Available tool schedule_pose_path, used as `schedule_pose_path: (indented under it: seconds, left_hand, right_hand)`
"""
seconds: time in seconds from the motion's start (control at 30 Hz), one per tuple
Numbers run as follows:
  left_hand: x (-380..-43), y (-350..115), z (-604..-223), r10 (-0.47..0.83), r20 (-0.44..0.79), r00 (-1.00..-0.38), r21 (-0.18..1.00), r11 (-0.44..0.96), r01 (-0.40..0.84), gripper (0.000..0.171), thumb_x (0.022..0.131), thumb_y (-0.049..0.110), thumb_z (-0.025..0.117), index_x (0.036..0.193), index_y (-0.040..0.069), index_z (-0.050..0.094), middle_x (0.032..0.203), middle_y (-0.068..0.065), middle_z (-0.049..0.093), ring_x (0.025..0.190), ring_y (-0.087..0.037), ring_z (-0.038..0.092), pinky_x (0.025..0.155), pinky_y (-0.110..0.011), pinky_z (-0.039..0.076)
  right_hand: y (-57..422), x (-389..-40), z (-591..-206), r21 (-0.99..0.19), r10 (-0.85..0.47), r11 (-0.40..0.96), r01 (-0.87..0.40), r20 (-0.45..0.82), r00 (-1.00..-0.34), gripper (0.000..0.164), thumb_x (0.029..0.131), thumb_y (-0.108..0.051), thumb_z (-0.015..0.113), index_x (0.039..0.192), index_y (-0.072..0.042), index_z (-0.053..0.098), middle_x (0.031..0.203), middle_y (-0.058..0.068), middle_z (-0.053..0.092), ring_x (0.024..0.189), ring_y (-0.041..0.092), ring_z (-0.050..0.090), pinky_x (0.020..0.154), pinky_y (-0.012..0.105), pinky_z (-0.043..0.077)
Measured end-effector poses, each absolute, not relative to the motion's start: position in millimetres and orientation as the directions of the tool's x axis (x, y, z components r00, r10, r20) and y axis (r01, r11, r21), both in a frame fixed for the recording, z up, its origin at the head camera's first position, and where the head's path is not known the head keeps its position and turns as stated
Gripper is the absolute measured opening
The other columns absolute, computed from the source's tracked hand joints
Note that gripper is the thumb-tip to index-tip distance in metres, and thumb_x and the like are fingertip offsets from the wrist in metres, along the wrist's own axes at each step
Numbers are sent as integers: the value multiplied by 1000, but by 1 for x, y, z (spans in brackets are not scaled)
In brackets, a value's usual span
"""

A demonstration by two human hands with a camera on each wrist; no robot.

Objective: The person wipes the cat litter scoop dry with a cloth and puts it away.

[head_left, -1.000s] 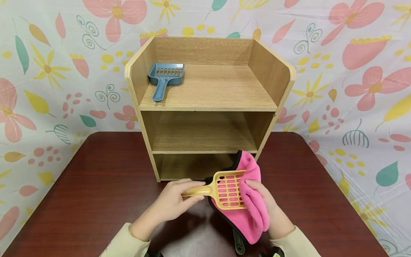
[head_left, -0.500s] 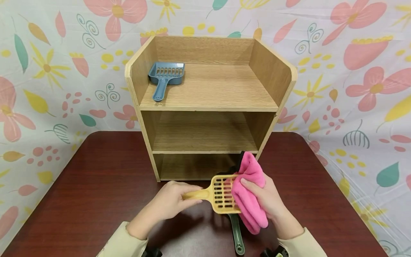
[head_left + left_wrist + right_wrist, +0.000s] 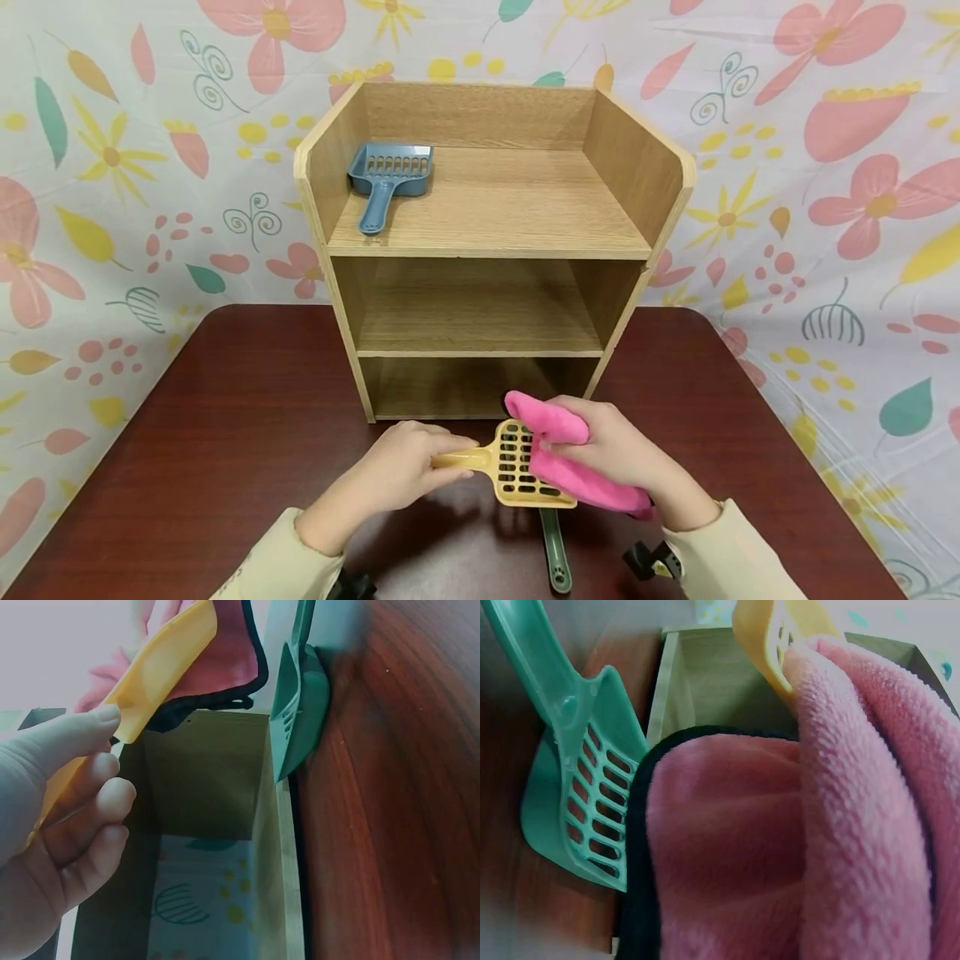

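Note:
My left hand (image 3: 408, 467) pinches the handle of a yellow slotted litter scoop (image 3: 517, 471) between thumb and fingers, holding it sideways in front of the shelf. My right hand (image 3: 611, 437) grips a folded pink cloth (image 3: 592, 483) with dark edging and presses it over the right end of the scoop. In the right wrist view the fluffy cloth (image 3: 727, 825) hides that hand and much of the yellow scoop (image 3: 761, 634). Below, a green litter scoop (image 3: 555, 550) lies on the table with its handle toward me; its slotted blade (image 3: 600, 795) shows in the right wrist view.
A wooden shelf unit (image 3: 487, 252) stands at the back of the dark red table (image 3: 225, 450). On its top level, at the left, a blue litter scoop (image 3: 382, 196) sits in a matching blue holder. Behind hangs a flower-patterned sheet (image 3: 750, 267).
The cloth was spread behind and around the scoop; it is now bunched over the scoop's right end. My right hand has turned over above it. The green scoop's handle has come into fuller view.

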State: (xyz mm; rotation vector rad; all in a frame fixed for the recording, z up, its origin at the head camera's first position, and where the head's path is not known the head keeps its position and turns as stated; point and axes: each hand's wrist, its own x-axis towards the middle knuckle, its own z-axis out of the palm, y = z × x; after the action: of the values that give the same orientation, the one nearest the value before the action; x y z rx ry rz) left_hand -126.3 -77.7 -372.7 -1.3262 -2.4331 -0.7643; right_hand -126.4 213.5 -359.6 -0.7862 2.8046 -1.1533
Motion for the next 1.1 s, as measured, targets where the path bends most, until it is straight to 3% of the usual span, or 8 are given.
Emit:
schedule_pose_path:
  seconds: [0.3,0.57,0.7,0.87,1.1]
  left_hand:
    - [-125,-75,-361,743,350,-570,359,456,815,26,82,29,73,105,18,73,91,7,72,75,-1,62,69,-18,49]
    - [-127,-63,-358,810,295,-506,251,445,859,16,81,31,73,94,23,73,83,11,68,69,0,57,61,-19,46]
    - [-127,-64,-359,788,344,-511,247,449,859,17,81,32,73,96,25,73,84,13,69,71,1,60,61,-18,47]
    - [-129,-66,-364,764,400,-506,254,438,862,19,81,32,73,98,24,72,80,13,67,63,2,55,57,-14,43]
    - [-131,-71,-371,731,456,-508,237,450,861,25,81,30,73,104,21,72,84,10,69,64,1,56,58,-16,45]
  right_hand:
    - [205,-129,-356,-579,-540,644,-501,121,-833,35,79,-28,76,109,-39,62,94,-21,64,86,1,58,80,24,49]
    - [188,-128,-354,-497,-677,594,-633,116,-727,43,75,-31,80,114,-35,63,104,-23,63,94,-1,59,83,25,49]
    - [188,-128,-354,-489,-658,602,-631,144,-739,44,72,-29,82,111,-36,63,96,-24,62,87,-2,58,79,23,50]
    - [194,-129,-354,-516,-618,612,-600,161,-769,41,73,-30,82,108,-39,62,89,-25,62,83,-2,58,79,24,50]
    - [206,-129,-357,-531,-564,626,-571,198,-802,41,75,-35,79,112,-37,61,89,-24,64,84,-2,60,81,25,51]
